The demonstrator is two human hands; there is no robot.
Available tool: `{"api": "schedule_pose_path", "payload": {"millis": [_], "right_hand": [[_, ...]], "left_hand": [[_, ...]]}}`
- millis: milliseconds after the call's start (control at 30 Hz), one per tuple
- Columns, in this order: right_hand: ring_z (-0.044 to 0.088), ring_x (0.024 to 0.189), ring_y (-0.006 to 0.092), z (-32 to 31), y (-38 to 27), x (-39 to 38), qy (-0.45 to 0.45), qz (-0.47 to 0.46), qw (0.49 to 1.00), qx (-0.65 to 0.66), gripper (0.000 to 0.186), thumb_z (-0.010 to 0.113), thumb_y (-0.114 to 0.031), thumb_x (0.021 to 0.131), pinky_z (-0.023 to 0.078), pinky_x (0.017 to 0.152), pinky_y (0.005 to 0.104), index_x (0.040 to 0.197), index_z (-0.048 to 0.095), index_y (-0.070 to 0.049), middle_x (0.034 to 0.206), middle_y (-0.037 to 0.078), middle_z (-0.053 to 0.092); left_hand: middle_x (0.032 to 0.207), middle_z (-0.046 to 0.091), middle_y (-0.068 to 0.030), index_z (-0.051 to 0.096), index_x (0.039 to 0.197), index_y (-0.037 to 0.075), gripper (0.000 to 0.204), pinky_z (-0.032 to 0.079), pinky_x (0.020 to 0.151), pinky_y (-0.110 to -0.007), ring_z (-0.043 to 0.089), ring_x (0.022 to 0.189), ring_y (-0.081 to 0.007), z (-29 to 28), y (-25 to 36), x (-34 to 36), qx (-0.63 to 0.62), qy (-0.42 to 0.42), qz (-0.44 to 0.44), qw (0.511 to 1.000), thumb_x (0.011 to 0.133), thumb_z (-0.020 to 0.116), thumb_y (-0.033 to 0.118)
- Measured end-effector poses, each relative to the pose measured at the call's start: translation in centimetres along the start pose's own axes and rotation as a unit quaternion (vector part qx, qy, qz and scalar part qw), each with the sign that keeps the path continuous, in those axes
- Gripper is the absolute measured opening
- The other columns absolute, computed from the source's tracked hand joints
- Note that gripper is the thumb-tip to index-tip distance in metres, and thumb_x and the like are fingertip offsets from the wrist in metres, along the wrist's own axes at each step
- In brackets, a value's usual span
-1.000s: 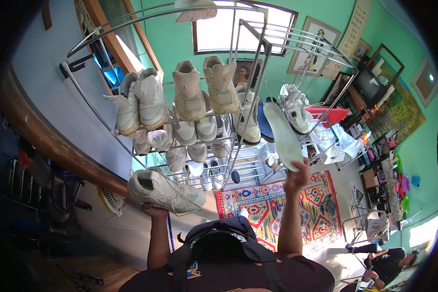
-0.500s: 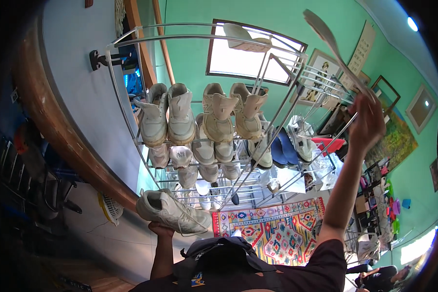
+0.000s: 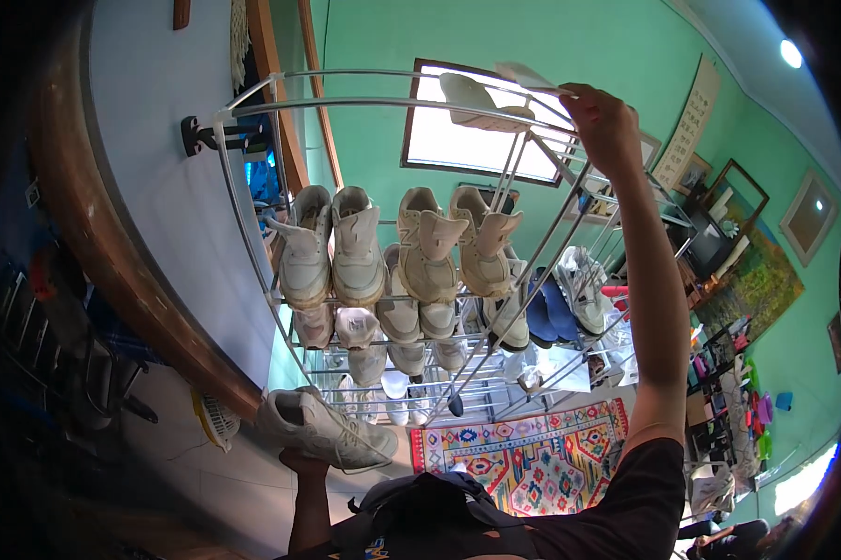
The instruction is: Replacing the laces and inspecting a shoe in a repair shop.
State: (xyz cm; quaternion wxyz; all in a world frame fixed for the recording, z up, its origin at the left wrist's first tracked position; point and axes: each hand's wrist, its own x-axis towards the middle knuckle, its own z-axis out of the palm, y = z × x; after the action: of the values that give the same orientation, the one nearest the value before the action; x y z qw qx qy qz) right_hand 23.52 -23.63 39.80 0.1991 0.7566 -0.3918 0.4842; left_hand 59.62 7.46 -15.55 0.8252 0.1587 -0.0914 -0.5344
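Note:
At the lower left, my left hand [image 3: 304, 460] is closed under a pale lace-up sneaker [image 3: 322, 425] and holds it up, its laces hanging loose. My right arm reaches up to the top of a metal shoe rack [image 3: 346, 105]. There my right hand [image 3: 605, 126] pinches the end of a thin whitish insole [image 3: 530, 77]. Just left of it, another pale insole [image 3: 481, 101] lies across the top rails. Below, pairs of worn white sneakers [image 3: 357, 247] stand on the rack's shelves, with dark blue insoles [image 3: 551, 308] among them.
A patterned rug [image 3: 523, 457] lies on the floor past the rack. A curved wooden edge [image 3: 150, 317] runs along the left. At right are a black shelf [image 3: 714, 392] with small items and framed pictures on the green wall. A window [image 3: 430, 140] is behind the rack.
My right hand has moved left with the insole, from the right side to over the rack's top. My left hand still holds the sneaker, slightly lower in view.

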Motion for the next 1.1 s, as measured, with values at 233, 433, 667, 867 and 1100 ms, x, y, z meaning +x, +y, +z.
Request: {"api": "schedule_pose_path", "payload": {"millis": [233, 433, 667, 867, 1100], "right_hand": [[0.071, 0.071, 0.0242, 0.5, 0.0, 0.0, -0.069, -0.003, 0.997, 0.016, 0.023, 0.067, -0.02, 0.093, 0.055, 0.069, 0.0365, 0.11, 0.075, -0.006, 0.082, 0.015, 0.074], [0.07, 0.071, 0.0231, -0.3, 0.2, 0.1, -0.115, 0.005, 0.993, 0.023, 0.025, 0.064, -0.018, 0.094, 0.055, 0.069, 0.0369, 0.111, 0.073, -0.003, 0.081, 0.015, 0.074], [0.069, 0.072, 0.0215, -1.0, -0.2, -0.8, -0.102, -0.007, 0.995, 0.014, 0.026, 0.064, -0.02, 0.095, 0.054, 0.069, 0.0359, 0.112, 0.074, -0.004, 0.079, 0.014, 0.073], [0.069, 0.077, 0.0247, -1.5, -0.6, -1.5, -0.103, -0.018, 0.994, 0.002, 0.023, 0.062, -0.019, 0.097, 0.055, 0.075, 0.0373, 0.112, 0.073, -0.007, 0.084, 0.015, 0.073], [0.07, 0.087, 0.0302, -1.5, -0.9, -2.2, -0.097, -0.031, 0.995, -0.005, 0.022, 0.061, -0.018, 0.098, 0.055, 0.08, 0.0413, 0.116, 0.072, -0.012, 0.094, 0.015, 0.071]], "left_hand": [[0.143, 0.053, -0.0138, 0.047, 0.146, 0.007, 0.082, 0.04, 0.114, -0.052, 0.05, 0.133, -0.0344, -0.1, -0.2, 0.9, 0.013, 0.021, 0.001, 1.0, 0.069, 0.054, 0.034], [0.142, 0.053, -0.0143, 0.047, 0.145, 0.006, 0.08, 0.041, 0.112, -0.053, 0.051, 0.132, -0.0353, -0.4, -0.5, 1.8, 0.029, 0.008, 0.004, 1.0, 0.07, 0.055, 0.033], [0.143, 0.052, -0.0155, 0.047, 0.145, 0.004, 0.071, 0.041, 0.112, -0.052, 0.052, 0.132, -0.0358, 0.5, -1.3, 2.5, 0.016, 0.004, 0.011, 1.0, 0.079, 0.049, 0.032], [0.144, 0.051, -0.0164, 0.046, 0.145, 0.002, 0.065, 0.04, 0.112, -0.052, 0.052, 0.132, -0.0362, 1.0, -1.5, 2.7, 0.008, 0.003, 0.02, 1.0, 0.086, 0.045, 0.03], [0.145, 0.051, -0.0172, 0.044, 0.147, 0.003, 0.067, 0.04, 0.113, -0.052, 0.05, 0.134, -0.0375, 3.3, -1.4, 2.7, -0.052, -0.012, -0.006, 0.999, 0.085, 0.043, 0.028]]}}
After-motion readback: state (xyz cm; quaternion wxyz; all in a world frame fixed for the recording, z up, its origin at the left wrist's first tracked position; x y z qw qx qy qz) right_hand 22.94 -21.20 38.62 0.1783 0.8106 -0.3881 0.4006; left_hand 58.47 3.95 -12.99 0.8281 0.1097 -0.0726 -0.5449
